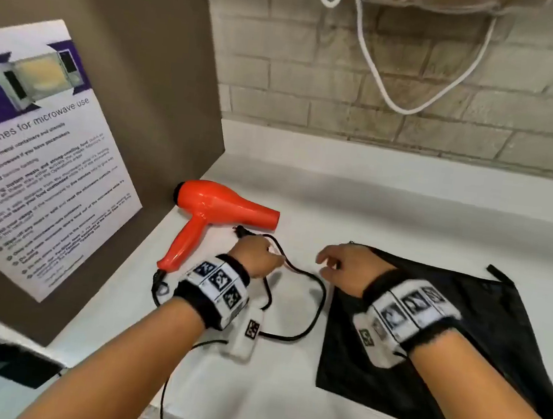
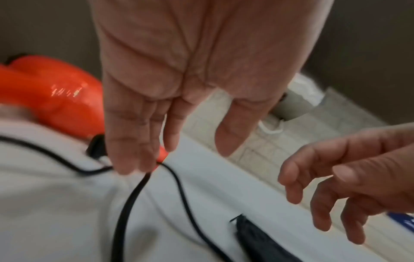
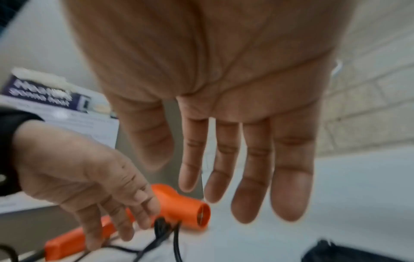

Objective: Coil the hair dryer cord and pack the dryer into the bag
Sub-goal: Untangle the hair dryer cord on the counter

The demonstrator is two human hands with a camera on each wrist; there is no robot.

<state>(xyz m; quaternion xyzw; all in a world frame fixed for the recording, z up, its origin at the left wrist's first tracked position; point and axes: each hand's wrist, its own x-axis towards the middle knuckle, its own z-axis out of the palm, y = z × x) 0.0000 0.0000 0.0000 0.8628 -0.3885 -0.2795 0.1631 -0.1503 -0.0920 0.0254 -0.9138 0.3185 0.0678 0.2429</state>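
An orange hair dryer (image 1: 220, 208) lies on its side on the white counter (image 1: 405, 217), nozzle to the right. Its black cord (image 1: 317, 303) runs in loose loops in front of it, the plug (image 1: 240, 231) just below the barrel. My left hand (image 1: 273, 253) reaches down beside the plug, its straight fingertips (image 2: 125, 166) touching the cord (image 2: 125, 203), thumb held apart. My right hand (image 1: 326, 263) hovers over the near corner of the flat black bag (image 1: 460, 340), fingers (image 3: 289, 186) spread and holding nothing.
A brown panel with a microwave-guidelines poster (image 1: 33, 154) stands close on the left. A white cable (image 1: 400, 106) hangs on the brick wall behind. A small white device (image 1: 246, 337) sits on the counter under my left wrist, and a black adapter (image 1: 19, 366) lies lower left.
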